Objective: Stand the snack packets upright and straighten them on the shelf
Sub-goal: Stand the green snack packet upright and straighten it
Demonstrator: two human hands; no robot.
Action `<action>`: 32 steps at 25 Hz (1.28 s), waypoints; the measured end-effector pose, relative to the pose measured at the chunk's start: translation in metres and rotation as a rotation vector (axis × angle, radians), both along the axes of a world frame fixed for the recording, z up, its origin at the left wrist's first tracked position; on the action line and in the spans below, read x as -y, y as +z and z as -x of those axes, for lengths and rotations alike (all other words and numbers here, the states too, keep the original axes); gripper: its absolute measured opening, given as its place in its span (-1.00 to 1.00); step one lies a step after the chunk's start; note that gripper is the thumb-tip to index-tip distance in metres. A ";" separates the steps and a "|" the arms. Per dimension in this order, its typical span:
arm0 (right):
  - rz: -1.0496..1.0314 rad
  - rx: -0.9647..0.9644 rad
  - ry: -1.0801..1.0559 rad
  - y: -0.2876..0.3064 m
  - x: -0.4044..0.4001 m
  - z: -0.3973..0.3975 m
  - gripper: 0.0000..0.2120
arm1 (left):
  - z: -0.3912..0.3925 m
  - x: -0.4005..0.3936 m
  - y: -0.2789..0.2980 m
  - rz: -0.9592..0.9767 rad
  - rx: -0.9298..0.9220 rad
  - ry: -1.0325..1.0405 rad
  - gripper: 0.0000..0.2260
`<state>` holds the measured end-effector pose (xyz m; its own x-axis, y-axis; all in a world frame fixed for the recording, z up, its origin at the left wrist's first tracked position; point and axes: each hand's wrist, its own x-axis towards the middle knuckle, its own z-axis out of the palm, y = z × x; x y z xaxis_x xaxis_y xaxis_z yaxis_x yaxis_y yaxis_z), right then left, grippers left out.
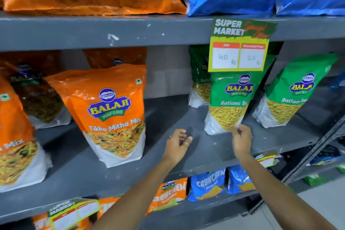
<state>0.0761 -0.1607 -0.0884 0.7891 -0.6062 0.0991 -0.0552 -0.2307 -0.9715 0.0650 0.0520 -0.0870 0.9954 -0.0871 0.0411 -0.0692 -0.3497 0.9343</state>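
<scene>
Grey metal shelving fills the view, with the middle shelf carrying the snack packets. At the centre-left of this shelf stands an orange Tikha Mitha Mix packet, upright and facing forward; a second orange packet stands to its left, partly cut off by the frame edge, and further orange packets sit behind them in shadow.

To the right stands the front green Ratlami Sev packet, upright but leaning slightly to the right. Another green packet stands to its right, tilted the same way, and a third green packet stands behind to the left. A yellow price tag (marked "Super Market") hangs from the shelf edge above and overlaps the top of the front green packet.

The right hand touches the lower edge of the front green packet; its grip is narrow, with the fingertips pinching the bottom seam. The left hand hovers above bare shelf between the orange and green packets, touching neither, its grip loosely curled and holding nothing.

Large orange and blue bags occupy the shelf above. Smaller orange and blue Crunchem packets sit on the shelf below.
</scene>
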 end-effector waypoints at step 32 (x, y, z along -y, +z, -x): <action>0.116 -0.034 0.554 -0.011 0.090 -0.025 -0.95 | -0.020 0.111 -0.003 0.050 0.004 0.152 -0.65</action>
